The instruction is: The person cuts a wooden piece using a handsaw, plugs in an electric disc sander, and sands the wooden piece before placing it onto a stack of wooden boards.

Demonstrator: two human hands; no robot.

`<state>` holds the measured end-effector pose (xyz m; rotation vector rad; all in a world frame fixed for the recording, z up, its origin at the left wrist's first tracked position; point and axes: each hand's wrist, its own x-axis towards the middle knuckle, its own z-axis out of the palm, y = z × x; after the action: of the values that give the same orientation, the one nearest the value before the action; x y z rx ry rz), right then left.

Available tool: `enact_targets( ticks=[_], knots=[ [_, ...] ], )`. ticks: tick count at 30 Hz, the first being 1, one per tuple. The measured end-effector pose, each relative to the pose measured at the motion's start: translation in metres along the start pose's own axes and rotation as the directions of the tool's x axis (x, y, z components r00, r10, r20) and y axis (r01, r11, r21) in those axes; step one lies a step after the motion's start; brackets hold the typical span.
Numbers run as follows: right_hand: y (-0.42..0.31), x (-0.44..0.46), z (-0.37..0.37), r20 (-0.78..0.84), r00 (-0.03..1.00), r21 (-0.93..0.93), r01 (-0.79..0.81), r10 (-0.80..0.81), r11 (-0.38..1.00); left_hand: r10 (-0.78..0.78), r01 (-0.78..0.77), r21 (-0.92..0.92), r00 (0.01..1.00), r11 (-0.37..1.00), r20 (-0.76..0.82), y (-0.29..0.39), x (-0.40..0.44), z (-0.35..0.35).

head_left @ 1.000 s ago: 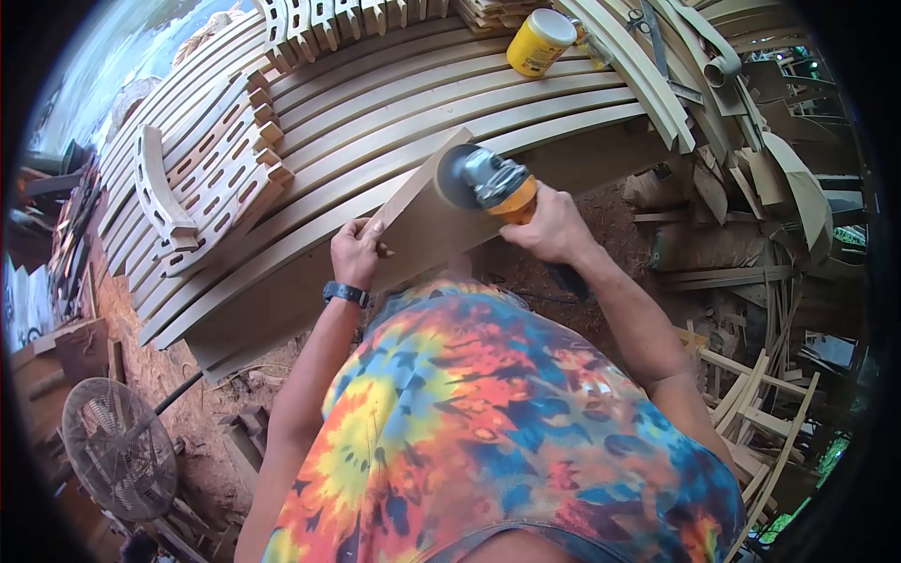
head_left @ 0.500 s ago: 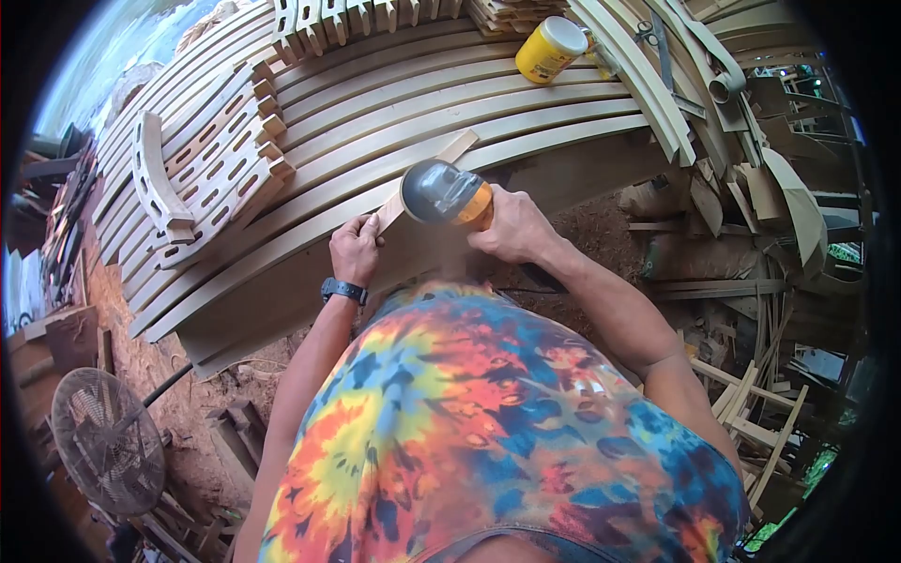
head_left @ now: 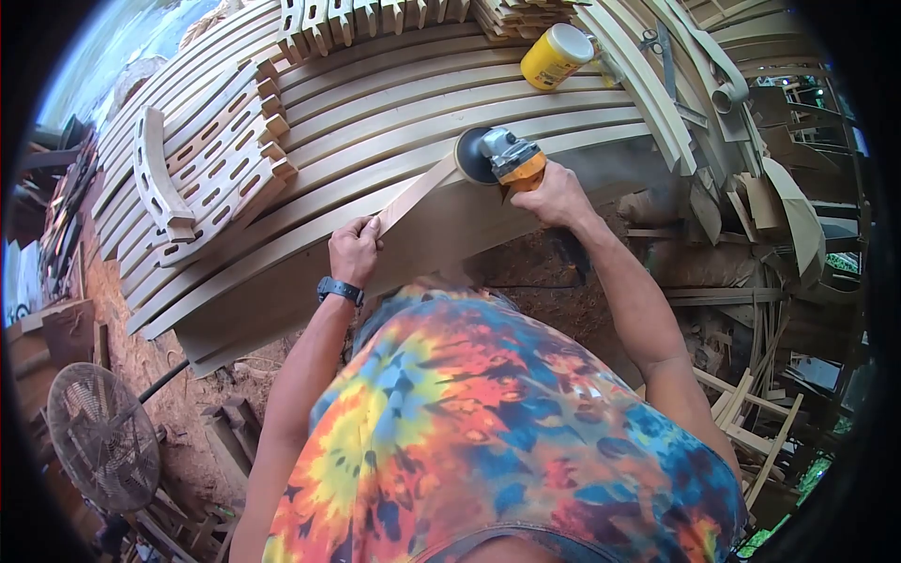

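Observation:
My left hand (head_left: 355, 249), with a dark watch on its wrist, pinches the near end of a short flat wooden slat (head_left: 418, 199). The slat slants up to the right over the edge of the long curved wooden strips (head_left: 375, 159). My right hand (head_left: 556, 197) is closed round an orange and grey angle grinder (head_left: 518, 161). Its round dark disc (head_left: 476, 156) is at the far end of the slat and covers that tip. Whether the disc touches the wood I cannot tell for sure. Fine dust hangs near the tool.
A stack of slotted wooden pieces (head_left: 221, 159) lies on the strips at left, with more slotted pieces (head_left: 361, 19) at the back. A yellow tub with a white lid (head_left: 554, 61) stands beyond the grinder. A fan (head_left: 103, 436) stands at lower left. Wood scraps (head_left: 751, 202) crowd the right.
My right hand has moved the grinder up and right, from the middle of the slat to its far end. More of the slat's face shows. My left hand has stayed nearly still.

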<state>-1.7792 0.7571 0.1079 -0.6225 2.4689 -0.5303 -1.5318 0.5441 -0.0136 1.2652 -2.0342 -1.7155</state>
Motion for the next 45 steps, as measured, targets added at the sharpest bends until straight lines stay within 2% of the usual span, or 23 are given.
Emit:
enact_targets(
  ticks=[6, 8, 10, 14, 20, 22, 24, 26, 32, 34, 36, 37, 38, 39, 40, 42, 43, 44, 45],
  knots=[
    [0.012, 0.009, -0.010, -0.098, 0.995, -0.010, -0.027, 0.026, 1.000, 0.004, -0.003, 0.032, 1.000, 0.999, -0.021, 0.002, -0.001, 0.001],
    [0.005, -0.006, -0.008, -0.093, 0.996, 0.057, 0.002, 0.003, 0.998, -0.002, 0.003, 0.033, 0.999, 0.999, -0.032, 0.004, -0.002, 0.000],
    [-0.011, -0.025, 0.003, -0.061, 0.996, 0.036, 0.069, -0.066, 0.997, -0.001, 0.002, 0.047, 1.000, 0.999, -0.021, 0.004, -0.002, 0.001],
    [-0.032, -0.049, 0.037, 0.109, 0.979, -0.030, 0.178, -0.173, 0.984, 0.007, -0.007, 0.033, 1.000, 0.999, -0.003, 0.001, 0.001, -0.001],
    [-0.035, -0.052, 0.043, 0.199, 0.968, 0.011, 0.151, -0.150, 0.989, 0.000, 0.000, 0.036, 1.000, 0.999, 0.001, 0.002, -0.001, 0.000],
    [-0.028, -0.043, 0.038, 0.107, 0.986, -0.047, 0.135, -0.130, 0.990, 0.004, -0.004, 0.026, 1.000, 1.000, 0.001, 0.003, -0.002, 0.000],
    [-0.024, -0.034, 0.027, 0.089, 0.989, -0.061, 0.127, -0.121, 0.990, -0.011, 0.011, 0.036, 1.000, 0.999, 0.008, 0.005, -0.002, -0.001],
    [-0.020, -0.027, 0.016, 0.033, 0.996, 0.007, 0.085, -0.085, 0.996, -0.010, 0.009, 0.033, 1.000, 0.999, 0.011, 0.005, -0.002, -0.002],
    [0.007, 0.002, -0.006, 0.003, 1.000, 0.002, -0.005, 0.005, 1.000, 0.016, -0.015, 0.034, 1.000, 0.999, -0.014, -0.003, 0.002, 0.001],
    [0.016, 0.007, -0.009, -0.111, 0.991, -0.009, -0.077, 0.075, 0.997, 0.024, -0.023, 0.029, 0.999, 0.999, -0.021, -0.001, 0.001, 0.001],
    [0.037, 0.005, -0.013, -0.173, 0.984, 0.009, -0.042, 0.043, 0.999, -0.038, 0.039, 0.050, 0.999, 0.998, -0.012, 0.001, 0.000, 0.000],
    [0.050, 0.004, -0.015, -0.160, 0.981, 0.136, -0.087, 0.109, 0.987, -0.033, 0.034, 0.049, 0.999, 0.998, -0.015, -0.001, 0.002, -0.002],
    [0.061, 0.003, -0.014, -0.134, 0.976, 0.261, -0.133, 0.172, 0.956, -0.084, 0.085, -0.028, 0.996, 0.996, 0.032, -0.006, 0.003, -0.006],
    [0.061, -0.011, -0.013, -0.178, 0.974, 0.424, -0.053, 0.141, 0.904, -0.133, 0.142, -0.099, 0.987, 0.985, 0.085, -0.011, 0.002, -0.010],
    [0.062, -0.022, -0.013, -0.180, 0.973, 0.430, -0.052, 0.142, 0.901, -0.130, 0.138, -0.094, 0.988, 0.986, 0.086, -0.008, -0.002, -0.015],
    [0.063, -0.044, -0.013, -0.156, 0.971, 0.655, -0.033, 0.178, 0.755, -0.118, 0.125, -0.043, 0.984, 0.991, 0.136, -0.004, -0.009, -0.026],
    [0.061, -0.056, -0.012, -0.137, 0.976, 0.736, -0.014, 0.170, 0.677, -0.016, 0.010, 0.055, 0.994, 0.998, 0.112, -0.010, -0.008, -0.030],
    [0.064, -0.063, -0.009, -0.138, 0.974, 0.744, -0.017, 0.179, 0.668, -0.015, 0.007, 0.066, 0.993, 0.998, 0.119, -0.011, -0.010, -0.032],
    [0.068, -0.070, -0.006, -0.109, 0.973, 0.817, -0.030, 0.205, 0.576, -0.104, 0.106, -0.005, 0.981, 0.994, 0.162, 0.001, -0.014, -0.037]
  ],
)
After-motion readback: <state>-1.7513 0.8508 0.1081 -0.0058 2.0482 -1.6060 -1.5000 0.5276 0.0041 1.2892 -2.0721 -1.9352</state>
